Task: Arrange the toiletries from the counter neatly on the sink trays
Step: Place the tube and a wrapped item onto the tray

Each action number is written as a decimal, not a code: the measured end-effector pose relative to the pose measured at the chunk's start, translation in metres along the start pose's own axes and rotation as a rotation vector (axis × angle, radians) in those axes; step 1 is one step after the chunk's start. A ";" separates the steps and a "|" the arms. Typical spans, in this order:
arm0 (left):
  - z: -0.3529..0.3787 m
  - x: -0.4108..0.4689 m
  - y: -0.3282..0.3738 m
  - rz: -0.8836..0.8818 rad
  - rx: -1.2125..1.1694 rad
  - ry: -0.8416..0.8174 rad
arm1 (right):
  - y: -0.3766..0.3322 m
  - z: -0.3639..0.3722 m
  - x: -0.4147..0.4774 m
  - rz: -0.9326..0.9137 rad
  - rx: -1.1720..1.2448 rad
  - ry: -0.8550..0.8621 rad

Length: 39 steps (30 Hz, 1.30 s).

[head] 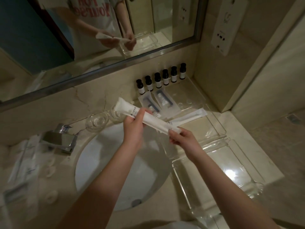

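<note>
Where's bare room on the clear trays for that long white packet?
The long white packet suits the near clear acrylic tray, bare throughout. The far clear tray is free at its right end, before the six dark bottles; flat sachets crowd its left. Packets clutter the counter by the chrome tap.

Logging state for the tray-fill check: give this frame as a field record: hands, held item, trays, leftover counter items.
left hand: grips long white packet mid-length
right hand: pinches its near end
held over: sink basin, far edge
far tray: six dark bottles in a back row, flat packets, second long packet
near tray: no items seen
counter left of faucet: wrapped items, blurred
</note>
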<state>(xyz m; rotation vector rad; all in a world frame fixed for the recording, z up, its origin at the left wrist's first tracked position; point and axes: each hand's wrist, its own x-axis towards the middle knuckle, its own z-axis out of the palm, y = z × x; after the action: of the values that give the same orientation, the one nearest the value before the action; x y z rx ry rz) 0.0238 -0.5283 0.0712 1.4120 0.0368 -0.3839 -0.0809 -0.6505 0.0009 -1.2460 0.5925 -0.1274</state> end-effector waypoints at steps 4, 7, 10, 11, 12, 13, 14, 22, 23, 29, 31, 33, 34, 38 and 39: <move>-0.013 0.006 -0.005 -0.068 -0.014 0.072 | -0.008 -0.026 0.008 -0.004 0.026 0.081; -0.012 0.005 -0.019 -0.157 -0.064 0.144 | -0.014 -0.040 0.013 -0.026 0.053 0.144; -0.007 0.006 -0.040 -0.219 -0.015 0.138 | -0.020 -0.055 0.017 -0.024 0.076 0.248; -0.005 0.006 -0.048 -0.245 0.072 0.100 | -0.021 -0.061 0.020 -0.016 0.079 0.293; -0.003 0.007 -0.056 -0.268 0.190 0.052 | -0.022 -0.069 0.024 -0.006 0.073 0.344; 0.001 0.008 -0.063 -0.280 0.325 0.004 | -0.023 -0.077 0.029 0.004 0.060 0.394; 0.004 0.010 -0.070 -0.274 0.457 -0.036 | -0.023 -0.085 0.034 0.018 0.036 0.438; 0.030 0.032 -0.095 -0.186 1.242 -0.291 | -0.012 -0.121 0.070 0.148 -0.536 0.560; 0.032 0.033 -0.095 -0.183 1.301 -0.302 | -0.011 -0.121 0.072 0.167 -0.642 0.555; 0.047 0.034 -0.095 -0.100 1.619 -0.344 | 0.000 -0.109 0.074 0.160 -1.164 0.471; 0.047 0.035 -0.097 -0.076 1.669 -0.349 | 0.006 -0.106 0.075 0.132 -1.267 0.442; 0.046 0.035 -0.099 -0.032 1.695 -0.357 | 0.009 -0.102 0.072 0.094 -1.367 0.448; 0.045 0.034 -0.099 0.008 1.703 -0.357 | 0.010 -0.101 0.069 0.053 -1.428 0.454; 0.035 0.028 -0.103 0.255 1.738 -0.388 | 0.011 -0.104 0.058 -0.190 -1.552 0.329; 0.032 0.026 -0.106 0.295 1.730 -0.418 | 0.011 -0.105 0.055 -0.249 -1.549 0.256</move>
<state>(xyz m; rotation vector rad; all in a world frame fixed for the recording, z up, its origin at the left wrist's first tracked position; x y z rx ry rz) 0.0124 -0.5767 -0.0307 2.9173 -1.0647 -0.4495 -0.0880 -0.7589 -0.0490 -2.8387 0.7576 -0.0100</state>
